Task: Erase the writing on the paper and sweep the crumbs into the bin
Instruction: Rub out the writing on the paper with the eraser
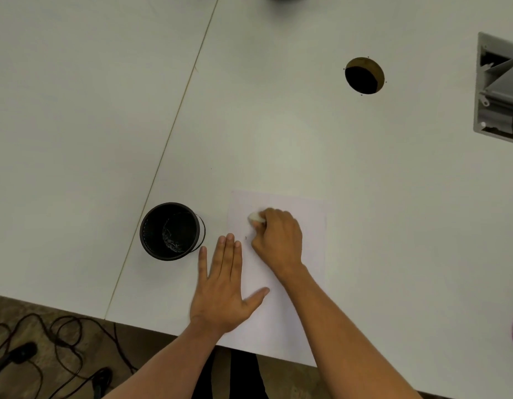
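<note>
A pale sheet of paper [304,226] lies on the white table near its front edge. My right hand [278,237] is closed on a white eraser [256,218], which presses on the upper left part of the sheet. A tiny dark mark [245,237] shows just left of that hand. My left hand [223,286] lies flat with fingers spread, palm down, over the sheet's left edge. A small black bin [172,230] stands upright to the left of the paper, with some pale scraps in its bottom.
A round cable hole [364,75] opens in the table at the back right. A grey socket box [498,87] is set in at the far right edge. A seam [174,116] runs diagonally across the tabletop. Cables [56,349] lie on the floor below.
</note>
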Demonstrator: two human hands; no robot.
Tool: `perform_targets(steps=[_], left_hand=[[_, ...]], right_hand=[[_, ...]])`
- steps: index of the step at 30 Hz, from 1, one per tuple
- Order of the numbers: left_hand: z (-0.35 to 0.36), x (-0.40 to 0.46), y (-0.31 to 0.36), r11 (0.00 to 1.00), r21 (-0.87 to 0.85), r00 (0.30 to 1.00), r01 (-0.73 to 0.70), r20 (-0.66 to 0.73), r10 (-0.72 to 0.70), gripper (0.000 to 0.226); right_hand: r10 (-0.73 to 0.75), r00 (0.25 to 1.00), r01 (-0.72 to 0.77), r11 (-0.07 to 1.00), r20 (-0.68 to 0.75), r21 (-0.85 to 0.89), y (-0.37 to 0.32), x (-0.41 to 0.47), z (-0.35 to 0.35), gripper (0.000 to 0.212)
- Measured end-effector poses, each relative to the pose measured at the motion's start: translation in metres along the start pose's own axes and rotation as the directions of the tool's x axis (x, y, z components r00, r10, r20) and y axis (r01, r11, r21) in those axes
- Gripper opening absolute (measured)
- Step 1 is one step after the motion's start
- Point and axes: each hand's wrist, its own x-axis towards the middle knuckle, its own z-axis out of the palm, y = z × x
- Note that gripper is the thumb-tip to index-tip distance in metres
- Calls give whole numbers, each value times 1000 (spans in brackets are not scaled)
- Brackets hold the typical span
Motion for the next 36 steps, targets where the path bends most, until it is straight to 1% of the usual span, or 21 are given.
perform_targets(steps=[2,4,8,10,13,16,19,22,25,29,32,35,36], left_hand=[[0,0,0,1000,-2,1000,2,-3,-2,105],[0,0,0,1000,-8,1000,0,-8,0,105],[1,0,-2,1000,-13,999,-27,-31,27,101],[1,0,-1,1000,-10,999,-22,-32,21,101],[1,-1,0,1000,-22,1000,-7,-22,6,105],[1,0,-1,1000,-31,1000,-3,-27,2,105],[0,-1,-1,999,-44,999,-12,-35,11,103],[-2,0,-1,999,-35,999,-18,-30,17,101],[0,-1,0,999,-41,999,-12,-31,11,104],[-1,0,0,999,-44,1000,-5,-26,4,105],[-1,-1,0,999,-45,999,-12,-32,11,104],[-2,1,-1,999,-29,999,-24,-30,23,101],[-3,1,-1,999,-22,999,-25,-26,24,101]], right_hand=[[27,1000,-27,999,-14,25,0,13,0,9],[41,999,-39,997,-34,60,-1,4,2,10],[-46,999,45,999,16,11,-8,-43,3,14],[-39,999,39,999,17,9,-8,-33,3,16],[-22,1000,22,1000,-5,-12,-8,4,3,7],[29,1000,-29,1000,-3,-9,-8,24,3,9],[-8,1000,8,1000,-28,-19,-12,-4,6,8],[-19,999,19,1000,27,-9,-13,-33,6,14],[17,1000,-17,1000,-11,-11,-7,-6,4,8],[81,997,-81,997,-17,13,-9,23,1,9],[121,991,-117,990,-53,77,-12,0,4,13],[81,996,-83,992,29,95,-18,-37,6,14],[80,996,-83,992,34,96,-16,-37,7,15]])
